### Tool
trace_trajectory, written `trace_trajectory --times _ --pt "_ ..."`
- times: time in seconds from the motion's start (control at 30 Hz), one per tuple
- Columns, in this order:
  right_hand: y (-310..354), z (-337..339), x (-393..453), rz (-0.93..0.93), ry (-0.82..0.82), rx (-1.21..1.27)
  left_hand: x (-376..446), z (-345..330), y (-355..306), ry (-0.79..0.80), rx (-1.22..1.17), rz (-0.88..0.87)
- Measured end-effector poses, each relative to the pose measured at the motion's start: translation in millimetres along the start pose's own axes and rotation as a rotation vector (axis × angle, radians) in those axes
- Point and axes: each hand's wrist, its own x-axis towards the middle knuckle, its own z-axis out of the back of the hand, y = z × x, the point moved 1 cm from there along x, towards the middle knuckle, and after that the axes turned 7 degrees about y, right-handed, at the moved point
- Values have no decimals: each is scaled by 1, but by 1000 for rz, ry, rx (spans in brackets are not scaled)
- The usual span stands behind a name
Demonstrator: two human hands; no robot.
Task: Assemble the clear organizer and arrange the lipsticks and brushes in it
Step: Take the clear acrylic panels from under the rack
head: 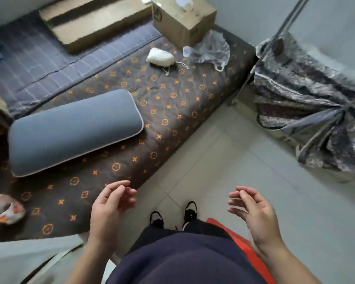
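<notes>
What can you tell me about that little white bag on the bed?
The white drawstring pouch looks like soft cloth, plump as if stuffed. It lies on its side on the brown patterned bedspread, near the far end of the bed. Its thin pale cord trails loosely toward the front and right. A cardboard box stands just behind it and crumpled clear plastic lies to its right. Neither hand touches it. What is inside cannot be seen.

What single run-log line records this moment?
stage: pre-start | left hand: empty | right hand: empty | organizer: unseen | cardboard box: on bed
</notes>
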Motion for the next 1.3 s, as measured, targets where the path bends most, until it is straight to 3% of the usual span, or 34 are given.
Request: trace_trajectory --times 0.3,0.5,0.87,1.3 --pt "-22 52 -27 54 -398 243 63 -64 -17 271 157 69" --pt "-37 89 1 10 -536 320 95 -118 0 344 252 215" --pt "58 174 138 42 -498 329 174 -320 -14 426 366 251" --pt "114 269 274 -95 -523 322 279 -524 -15 591 463 227"
